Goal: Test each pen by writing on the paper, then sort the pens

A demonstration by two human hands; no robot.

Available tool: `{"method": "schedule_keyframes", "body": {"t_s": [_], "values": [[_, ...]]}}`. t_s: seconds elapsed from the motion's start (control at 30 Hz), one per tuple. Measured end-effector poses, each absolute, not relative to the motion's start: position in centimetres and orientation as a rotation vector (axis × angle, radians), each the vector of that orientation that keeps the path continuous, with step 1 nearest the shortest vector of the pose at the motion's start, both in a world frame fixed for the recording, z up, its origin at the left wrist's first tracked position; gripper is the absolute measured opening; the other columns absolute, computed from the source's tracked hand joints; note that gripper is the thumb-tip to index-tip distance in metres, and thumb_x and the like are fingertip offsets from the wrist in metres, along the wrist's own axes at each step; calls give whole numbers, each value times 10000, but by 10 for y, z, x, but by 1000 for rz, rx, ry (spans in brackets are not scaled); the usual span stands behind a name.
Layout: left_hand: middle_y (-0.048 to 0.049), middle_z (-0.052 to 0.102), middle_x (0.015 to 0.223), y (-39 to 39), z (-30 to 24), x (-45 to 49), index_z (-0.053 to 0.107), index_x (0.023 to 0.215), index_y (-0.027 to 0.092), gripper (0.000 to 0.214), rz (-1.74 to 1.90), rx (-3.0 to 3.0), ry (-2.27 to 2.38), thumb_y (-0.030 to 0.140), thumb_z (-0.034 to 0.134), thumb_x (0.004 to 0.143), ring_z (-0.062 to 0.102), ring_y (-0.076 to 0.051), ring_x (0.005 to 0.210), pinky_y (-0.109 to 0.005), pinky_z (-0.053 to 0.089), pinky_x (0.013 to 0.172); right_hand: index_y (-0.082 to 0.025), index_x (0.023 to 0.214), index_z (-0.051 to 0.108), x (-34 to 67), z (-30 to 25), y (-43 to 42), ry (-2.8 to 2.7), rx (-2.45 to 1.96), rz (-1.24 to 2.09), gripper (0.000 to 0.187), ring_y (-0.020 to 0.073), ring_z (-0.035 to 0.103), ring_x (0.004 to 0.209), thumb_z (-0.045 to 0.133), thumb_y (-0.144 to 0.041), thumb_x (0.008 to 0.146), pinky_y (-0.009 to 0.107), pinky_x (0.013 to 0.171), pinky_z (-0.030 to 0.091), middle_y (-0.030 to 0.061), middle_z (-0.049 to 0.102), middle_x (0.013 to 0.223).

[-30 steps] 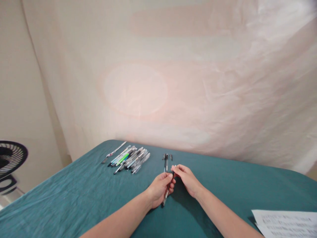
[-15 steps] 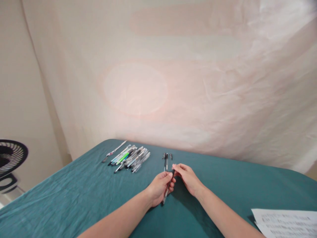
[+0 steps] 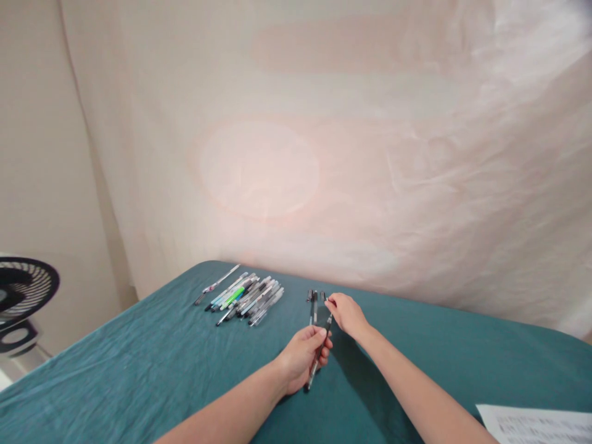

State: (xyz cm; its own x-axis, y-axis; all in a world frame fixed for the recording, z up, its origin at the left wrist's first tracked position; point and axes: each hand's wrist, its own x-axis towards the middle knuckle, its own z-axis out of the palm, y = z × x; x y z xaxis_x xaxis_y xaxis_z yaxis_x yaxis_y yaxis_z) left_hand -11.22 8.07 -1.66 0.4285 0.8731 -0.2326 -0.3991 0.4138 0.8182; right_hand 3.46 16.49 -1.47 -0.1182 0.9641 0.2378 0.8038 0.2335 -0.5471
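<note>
My left hand (image 3: 303,359) is closed round a dark slim pen (image 3: 318,361) that slants over the teal table cloth (image 3: 139,376). My right hand (image 3: 346,313) is stretched farther out, its fingers pinched near small dark pen parts (image 3: 312,300) lying on the cloth; whether anything is in the pinch is too small to see. To the left lies a row of several pens (image 3: 243,297), one of them green.
A sheet of printed paper (image 3: 539,424) lies at the table's near right corner. A black fan (image 3: 21,293) stands off the table at the left. A pale draped cloth (image 3: 324,142) hangs behind the table's far edge.
My right hand has left the pen's upper end and reached forward toward the small dark parts. My left hand still holds the pen, almost unmoved. The camera has shifted slightly.
</note>
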Motion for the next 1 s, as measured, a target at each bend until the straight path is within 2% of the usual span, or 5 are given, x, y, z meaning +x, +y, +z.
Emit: {"method": "schedule_keyframes", "body": {"t_s": [0.2, 0.5, 0.77, 1.0], "values": [[11, 505, 639, 82, -17, -113, 496, 776, 137, 105, 883, 746, 741, 235, 511, 808, 417, -33, 467, -152, 307, 460, -154, 833, 593, 23, -14, 169, -2128, -1778, 138, 224, 208, 572, 867, 415, -289, 847, 296, 739, 374, 122, 598, 921], [11, 503, 632, 81, -15, -112, 498, 759, 140, 106, 873, 737, 751, 234, 512, 806, 416, -34, 466, -152, 310, 461, -159, 894, 590, 18, -8, 162, -2265, -1827, -55, 277, 211, 578, 866, 358, -311, 873, 286, 698, 385, 124, 598, 938], [7, 502, 641, 81, -14, -113, 500, 759, 137, 99, 888, 705, 732, 225, 513, 804, 417, -36, 467, -155, 314, 461, -154, 880, 578, 18, -10, 164, -2245, -1815, -67, 257, 219, 576, 851, 374, -307, 855, 295, 694, 385, 125, 599, 921], [7, 504, 635, 80, -12, -114, 506, 758, 137, 97, 886, 687, 727, 223, 528, 797, 418, -35, 465, -152, 316, 464, -168, 821, 575, 19, -15, 166, -2140, -1786, 62, 233, 211, 568, 825, 425, -347, 830, 303, 707, 373, 107, 600, 878]]}}
